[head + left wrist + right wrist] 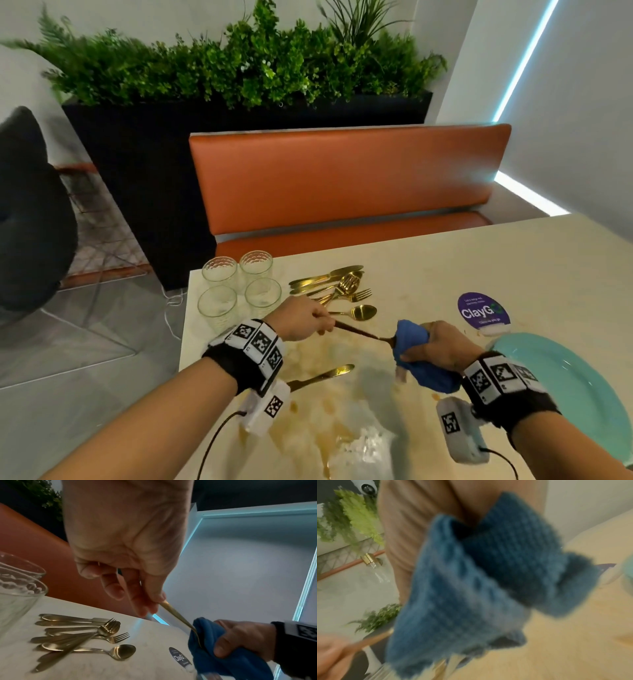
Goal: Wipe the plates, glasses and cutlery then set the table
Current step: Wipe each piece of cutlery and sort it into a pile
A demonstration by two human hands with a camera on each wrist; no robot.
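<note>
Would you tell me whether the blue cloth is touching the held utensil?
Touching: left wrist view shows the blue cloth wrapped around the utensil end.

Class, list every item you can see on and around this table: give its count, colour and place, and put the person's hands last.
Glasses: four, clear, table's far left corner.
Cutlery pile: several pieces, gold, right of the glasses.
Knife: one, gold, alone near the left wrist.
Plate: one, turquoise, right edge.
Sticker: one, purple, beyond the plate.
Bench: one, orange, behind the table.
Planter: one, black with green foliage, behind the bench.
Cloth: one, blue, wrapped round the held utensil's head.
Held utensil: one, gold, between both hands.
Left hand: pinches the handle.
Right hand: grips the cloth.
</note>
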